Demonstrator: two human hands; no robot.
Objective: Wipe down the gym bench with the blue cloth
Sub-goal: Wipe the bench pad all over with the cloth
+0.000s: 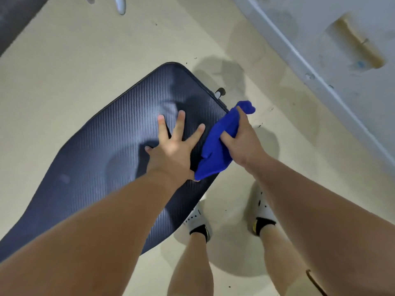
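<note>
Head view: left hand [171, 154] presses flat, fingers spread, on the dark ribbed padded gym bench [111, 159]; right hand [241, 139] clutches the bunched blue cloth [218, 150] at its edge.

Even, soft light from above — my shadow pools on the floor [245, 253]. Edges bend and blur; the bench [119, 146] shows glare.
</note>
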